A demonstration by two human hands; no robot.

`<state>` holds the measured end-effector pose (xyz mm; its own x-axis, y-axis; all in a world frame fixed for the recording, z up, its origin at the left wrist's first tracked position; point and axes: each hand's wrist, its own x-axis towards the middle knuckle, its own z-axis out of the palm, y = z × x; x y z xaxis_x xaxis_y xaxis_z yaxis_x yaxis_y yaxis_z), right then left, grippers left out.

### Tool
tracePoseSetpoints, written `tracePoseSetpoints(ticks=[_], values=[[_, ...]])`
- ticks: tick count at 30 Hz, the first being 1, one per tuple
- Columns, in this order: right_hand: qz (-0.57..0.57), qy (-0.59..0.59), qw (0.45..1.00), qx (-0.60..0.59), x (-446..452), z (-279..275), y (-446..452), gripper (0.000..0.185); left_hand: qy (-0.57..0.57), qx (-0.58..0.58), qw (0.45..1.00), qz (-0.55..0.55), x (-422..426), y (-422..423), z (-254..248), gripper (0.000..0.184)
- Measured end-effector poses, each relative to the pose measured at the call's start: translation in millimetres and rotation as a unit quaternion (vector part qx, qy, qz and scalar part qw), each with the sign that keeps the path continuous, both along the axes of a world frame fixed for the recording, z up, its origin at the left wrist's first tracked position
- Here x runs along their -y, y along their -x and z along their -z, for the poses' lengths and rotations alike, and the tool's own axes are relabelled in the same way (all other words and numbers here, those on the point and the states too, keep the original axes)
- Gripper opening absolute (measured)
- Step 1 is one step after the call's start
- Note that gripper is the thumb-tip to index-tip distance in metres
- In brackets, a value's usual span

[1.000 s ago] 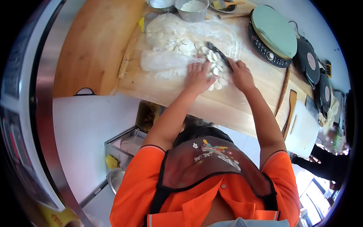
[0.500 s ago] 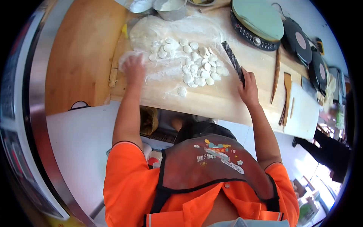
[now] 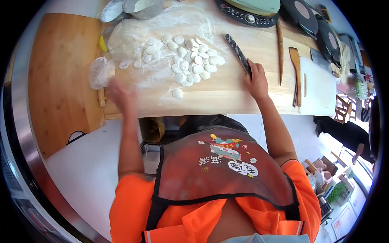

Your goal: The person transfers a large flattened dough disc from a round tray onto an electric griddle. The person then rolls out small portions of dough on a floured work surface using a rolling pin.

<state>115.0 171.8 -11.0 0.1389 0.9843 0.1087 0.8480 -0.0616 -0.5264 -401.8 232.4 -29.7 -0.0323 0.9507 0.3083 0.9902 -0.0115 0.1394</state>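
My right hand point(image 3: 257, 82) is wrapped round the near end of a long, dark, flour-dusted knife point(image 3: 238, 54), which points away and to the left over the board. My left hand point(image 3: 121, 95) is smeared by motion above the board's left end, so its fingers do not read clearly. Just beyond it, a crumpled clear plastic bag point(image 3: 99, 73) lies over the board's left edge. Between my hands, several small flattened dough rounds point(image 3: 197, 60) are clustered on the floury wooden board point(image 3: 219, 99). A single dough round point(image 3: 177, 93) lies nearer to me.
Behind the rounds are a large dough sheet point(image 3: 121, 38) and metal bowls point(image 3: 142, 8). A round griddle point(image 3: 249, 18) stands at the back. To the right lie a rolling pin point(image 3: 280, 52), a wooden spatula point(image 3: 297, 69) and a white cutting board point(image 3: 318, 87). A person point(image 3: 344, 133) stands far right.
My left hand has come off the plastic bag and moved toward me; the bag now lies farther left. My right hand still holds the knife. The whole view has shifted.
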Motion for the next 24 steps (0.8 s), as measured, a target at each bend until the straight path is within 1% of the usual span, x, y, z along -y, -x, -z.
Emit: tracePoseSetpoints(ticks=[1,2,3,5,8,11,12,14,16,17,18,19,20,21,22,23,24], values=[[0.003,0.000,1.000,0.006,4.6,1.9,-3.8,0.060,0.004,0.023,0.997,0.079,34.4,-34.6,11.3,0.096],[0.008,-0.004,1.000,0.013,7.2,3.5,-9.5,0.060,0.040,0.037,0.986,0.158,63.1,-75.8,14.4,0.107],[0.015,-0.010,1.000,0.020,10.0,5.5,-17.7,0.061,0.109,0.066,0.977,0.173,70.9,-116.0,-0.9,0.113],[0.032,-0.016,0.998,0.046,15.3,8.9,-37.0,0.062,0.078,0.081,0.975,0.192,54.3,-165.9,2.7,0.112],[0.056,-0.010,0.994,0.089,20.7,13.7,-67.7,0.063,0.084,0.028,0.965,0.248,8.0,-222.5,-2.1,0.110],[0.084,-0.012,0.989,0.120,17.1,20.8,-90.4,0.063,0.063,0.040,0.964,0.255,-12.9,-264.2,4.1,0.103],[0.095,-0.017,0.986,0.139,14.6,21.9,-93.7,0.062,0.065,0.050,0.968,0.236,-15.5,-278.2,2.4,0.096],[0.113,-0.010,0.984,0.138,10.8,14.7,-96.7,0.055,0.063,0.078,0.978,0.182,-16.5,-301.7,9.3,0.090],[0.139,0.006,0.975,0.174,5.6,16.3,-103.1,0.049,0.092,0.110,0.972,0.188,-39.9,-295.0,-15.2,0.085],[0.133,-0.013,0.974,0.184,5.6,24.2,-111.2,0.047,0.112,0.125,0.966,0.194,-51.2,-289.6,-29.5,0.083],[0.142,-0.022,0.971,0.192,5.0,23.7,-111.5,0.045,0.034,0.133,0.967,0.215,-80.6,-270.0,-44.5,0.065],[0.142,-0.030,0.970,0.194,2.9,22.7,-110.0,0.044,-0.018,0.135,0.968,0.212,-127.9,-242.2,-49.6,0.048],[0.143,-0.036,0.969,0.197,3.9,21.3,-107.9,0.043,-0.029,0.205,0.964,0.168,-168.7,-216.5,-68.6,0.037],[0.145,-0.036,0.969,0.195,4.8,19.4,-105.2,0.043,-0.060,0.085,0.976,0.192,-231.1,-175.0,-56.2,0.032],[0.147,-0.037,0.969,0.195,3.2,17.3,-103.3,0.043,-0.017,0.147,0.977,0.156,-260.6,-156.4,-83.2,0.032],[0.149,-0.036,0.968,0.197,2.5,15.6,-102.2,0.043,0.125,0.114,0.982,0.087,-303.6,-140.3,-95.4,0.032],[0.152,-0.029,0.967,0.202,2.3,15.4,-101.7,0.043,0.175,0.122,0.968,0.135,-337.4,-119.8,-84.2,0.032]])
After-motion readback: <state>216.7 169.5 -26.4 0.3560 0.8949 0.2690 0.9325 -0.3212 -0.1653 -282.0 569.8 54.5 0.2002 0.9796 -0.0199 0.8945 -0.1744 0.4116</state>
